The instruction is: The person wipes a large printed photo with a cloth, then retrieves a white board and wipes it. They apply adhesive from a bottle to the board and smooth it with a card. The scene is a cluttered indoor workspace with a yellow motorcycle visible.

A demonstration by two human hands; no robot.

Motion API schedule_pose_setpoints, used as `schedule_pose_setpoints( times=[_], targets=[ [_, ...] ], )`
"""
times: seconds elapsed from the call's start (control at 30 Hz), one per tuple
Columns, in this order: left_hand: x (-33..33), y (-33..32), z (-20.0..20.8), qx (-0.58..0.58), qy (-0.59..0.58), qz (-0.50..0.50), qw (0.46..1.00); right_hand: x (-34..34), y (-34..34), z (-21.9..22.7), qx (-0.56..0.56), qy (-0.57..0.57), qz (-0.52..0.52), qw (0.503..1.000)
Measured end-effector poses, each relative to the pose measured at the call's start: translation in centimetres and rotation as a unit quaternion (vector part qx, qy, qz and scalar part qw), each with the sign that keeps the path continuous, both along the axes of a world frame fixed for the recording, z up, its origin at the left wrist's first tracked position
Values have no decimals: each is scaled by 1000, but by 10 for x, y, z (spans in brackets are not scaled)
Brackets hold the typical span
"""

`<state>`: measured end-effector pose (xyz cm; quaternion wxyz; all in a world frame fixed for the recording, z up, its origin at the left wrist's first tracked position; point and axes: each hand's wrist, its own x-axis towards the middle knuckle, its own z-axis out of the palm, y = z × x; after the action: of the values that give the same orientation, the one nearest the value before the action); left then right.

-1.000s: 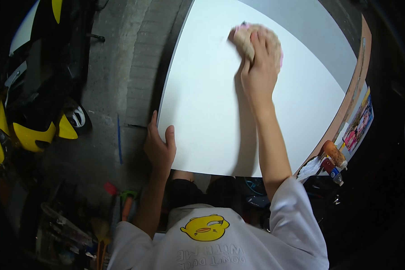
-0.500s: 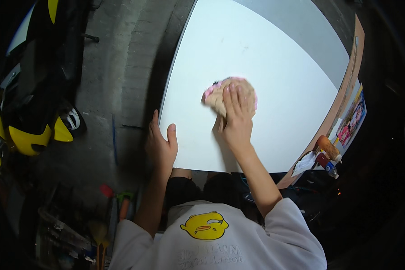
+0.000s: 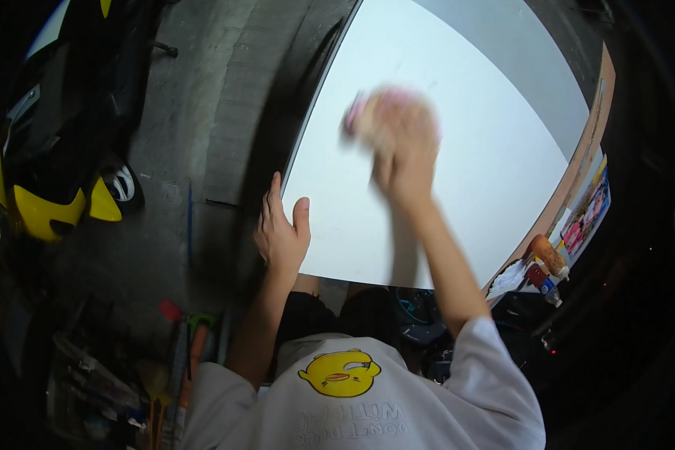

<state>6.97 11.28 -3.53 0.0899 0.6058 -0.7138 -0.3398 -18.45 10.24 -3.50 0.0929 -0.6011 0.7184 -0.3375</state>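
Observation:
A large white board (image 3: 420,202) with a grey curved band along its far right side lies before me. My right hand (image 3: 409,161) presses a crumpled beige and pink cloth (image 3: 397,112) onto its upper middle. Motion smears the hand and cloth, so the single fingers do not show. My left hand (image 3: 283,229) rests against the board's near left edge, fingers stretched out along the edge and thumb apart over the white surface.
A wooden strip (image 3: 577,176) runs along the board's right side, with an orange-brown bottle (image 3: 550,256), a small bottle with a blue label (image 3: 544,283) and a colourful picture (image 3: 589,206) beside it. Yellow and black motorbike (image 3: 49,214) stands at left; brushes (image 3: 156,390) lie lower left.
My right hand and the cloth have slid farther up the board. My left hand has shifted slightly up and right in the picture, still at the board's edge. The view has tilted a little.

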Motion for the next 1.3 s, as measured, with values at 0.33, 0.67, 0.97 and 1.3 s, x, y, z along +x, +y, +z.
schedule_pose_setpoints(
  times=[0.33,0.67,0.97,1.3],
  targets=[
    [4,3,-3,-32,100,28,994,51,104,-1,196,-3,67,978],
    [8,8,-8,-2,161,47,986,91,105,11,191,10,88,978],
    [8,4,-15,56,258,63,963,-69,-51,-8,21,176,-108,978],
    [22,-42,-46,278,225,31,933,6,233,-6,116,-80,-321,937]
  ],
)
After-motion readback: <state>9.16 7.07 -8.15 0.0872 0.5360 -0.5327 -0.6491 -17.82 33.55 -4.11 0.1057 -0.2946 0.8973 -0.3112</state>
